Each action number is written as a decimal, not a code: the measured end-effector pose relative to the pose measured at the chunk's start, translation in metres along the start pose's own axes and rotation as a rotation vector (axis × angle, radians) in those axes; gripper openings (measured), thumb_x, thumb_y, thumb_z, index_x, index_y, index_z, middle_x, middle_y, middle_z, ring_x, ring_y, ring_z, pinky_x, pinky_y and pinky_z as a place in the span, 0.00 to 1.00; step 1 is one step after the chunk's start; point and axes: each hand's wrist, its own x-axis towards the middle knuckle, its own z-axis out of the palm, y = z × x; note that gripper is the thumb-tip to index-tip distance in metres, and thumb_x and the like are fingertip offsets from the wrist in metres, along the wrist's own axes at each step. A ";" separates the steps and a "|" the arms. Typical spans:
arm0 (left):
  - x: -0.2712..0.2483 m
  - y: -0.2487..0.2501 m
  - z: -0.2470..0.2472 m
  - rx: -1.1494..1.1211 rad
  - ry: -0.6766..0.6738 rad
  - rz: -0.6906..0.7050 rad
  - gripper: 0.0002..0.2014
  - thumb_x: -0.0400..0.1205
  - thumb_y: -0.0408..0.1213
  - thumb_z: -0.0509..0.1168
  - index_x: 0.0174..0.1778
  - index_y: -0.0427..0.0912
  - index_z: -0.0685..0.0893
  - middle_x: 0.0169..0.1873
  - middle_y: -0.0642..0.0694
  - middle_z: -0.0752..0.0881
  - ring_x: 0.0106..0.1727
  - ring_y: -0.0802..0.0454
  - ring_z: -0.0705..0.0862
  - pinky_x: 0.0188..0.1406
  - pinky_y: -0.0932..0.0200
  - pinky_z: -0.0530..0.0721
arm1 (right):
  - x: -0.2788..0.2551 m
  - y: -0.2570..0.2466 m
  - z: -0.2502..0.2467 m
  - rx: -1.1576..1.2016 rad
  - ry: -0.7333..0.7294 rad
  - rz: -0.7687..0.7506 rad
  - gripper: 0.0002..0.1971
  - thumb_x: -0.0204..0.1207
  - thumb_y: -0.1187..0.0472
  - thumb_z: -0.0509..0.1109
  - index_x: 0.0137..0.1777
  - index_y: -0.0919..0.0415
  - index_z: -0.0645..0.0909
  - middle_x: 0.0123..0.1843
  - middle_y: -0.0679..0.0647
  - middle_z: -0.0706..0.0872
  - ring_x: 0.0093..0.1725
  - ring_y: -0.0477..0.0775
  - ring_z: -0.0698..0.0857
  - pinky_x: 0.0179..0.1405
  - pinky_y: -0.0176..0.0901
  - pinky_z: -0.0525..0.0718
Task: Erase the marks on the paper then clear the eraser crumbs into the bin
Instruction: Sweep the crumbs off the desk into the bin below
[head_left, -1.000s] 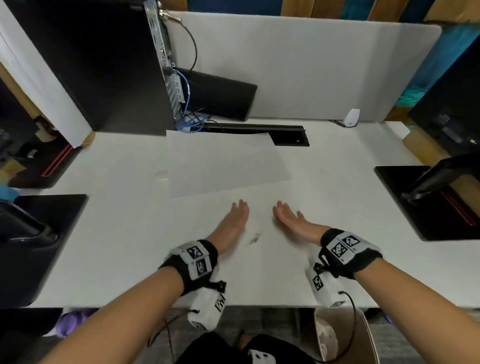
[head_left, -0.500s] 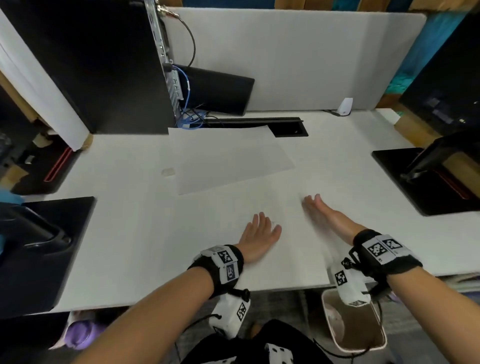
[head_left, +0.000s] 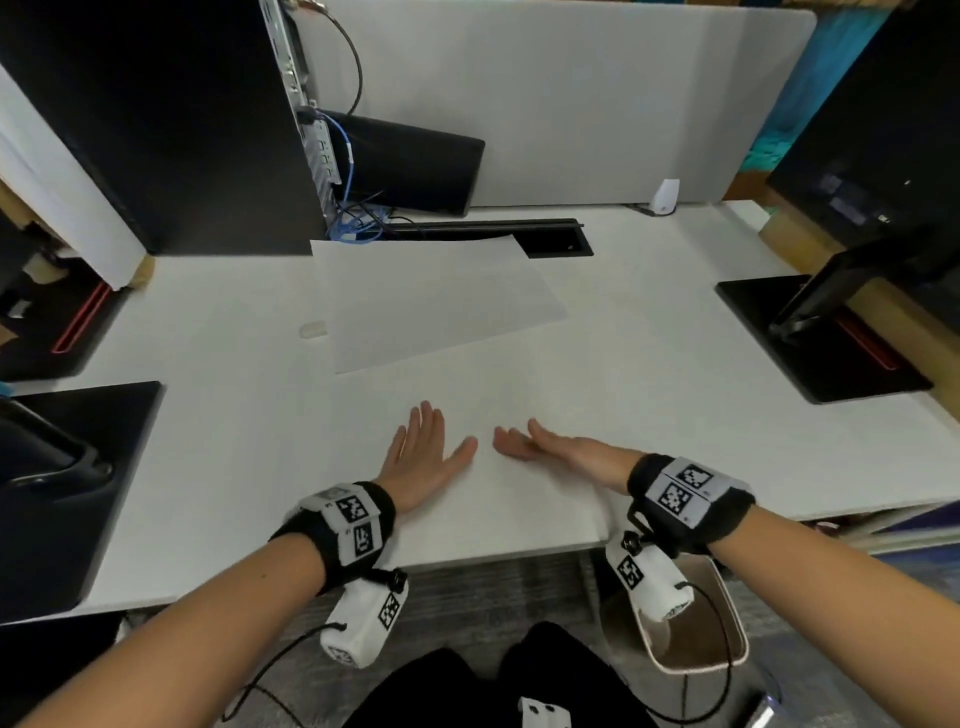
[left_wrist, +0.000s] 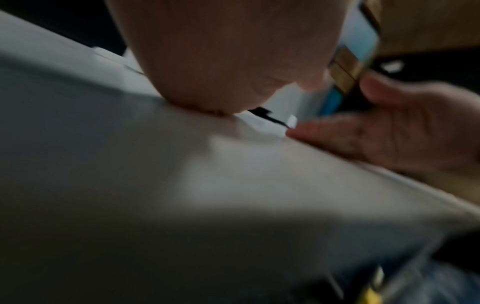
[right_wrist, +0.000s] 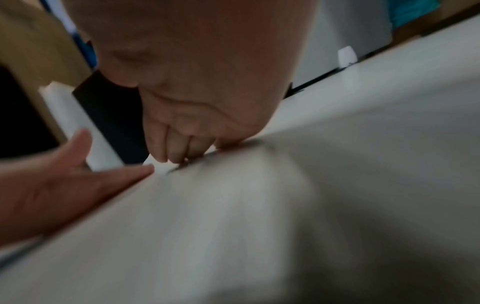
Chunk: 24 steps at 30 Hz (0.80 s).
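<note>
My left hand (head_left: 422, 441) lies flat and open on the white desk (head_left: 649, 415), fingers spread, near the front edge. My right hand (head_left: 519, 446) stands on its little-finger edge just right of the left thumb, fingers straight and together. In the right wrist view a small dark streak of crumbs (right_wrist: 180, 167) sits by the right hand's fingertips (right_wrist: 182, 152). No crumbs show in the head view. The paper (head_left: 431, 301) lies farther back, with the white eraser (head_left: 313, 329) beside its left edge. The bin (head_left: 722, 613) stands under the desk's front edge, below my right wrist.
A black computer tower (head_left: 171, 130) and cables stand at the back left. Black monitor bases sit at the left (head_left: 67, 467) and right (head_left: 821, 338). A cable slot (head_left: 556, 243) lies behind the paper, and a grey divider (head_left: 545, 104) closes the back.
The right hand, out to the right half a second ago, has swept left to the left thumb. The crumb pile seen between the hands a second ago no longer shows in the head view.
</note>
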 end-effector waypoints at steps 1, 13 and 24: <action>-0.001 0.004 0.008 0.100 -0.016 0.029 0.41 0.84 0.61 0.41 0.81 0.37 0.31 0.80 0.43 0.27 0.81 0.51 0.27 0.82 0.53 0.32 | -0.005 0.006 -0.001 0.116 0.009 -0.040 0.31 0.82 0.39 0.36 0.80 0.50 0.61 0.82 0.41 0.60 0.80 0.39 0.57 0.80 0.38 0.48; 0.022 0.103 0.066 0.267 -0.001 0.148 0.56 0.75 0.71 0.51 0.79 0.32 0.29 0.79 0.37 0.26 0.81 0.45 0.27 0.79 0.53 0.30 | -0.066 0.079 -0.067 0.357 0.502 -0.052 0.40 0.75 0.31 0.36 0.78 0.52 0.67 0.80 0.43 0.66 0.77 0.40 0.63 0.79 0.40 0.51; 0.029 0.120 0.053 -0.418 0.194 0.164 0.30 0.89 0.45 0.45 0.82 0.39 0.39 0.83 0.44 0.36 0.83 0.53 0.35 0.79 0.61 0.35 | -0.080 0.100 -0.098 0.326 0.511 0.013 0.35 0.76 0.29 0.37 0.73 0.42 0.69 0.81 0.43 0.63 0.81 0.43 0.57 0.83 0.46 0.44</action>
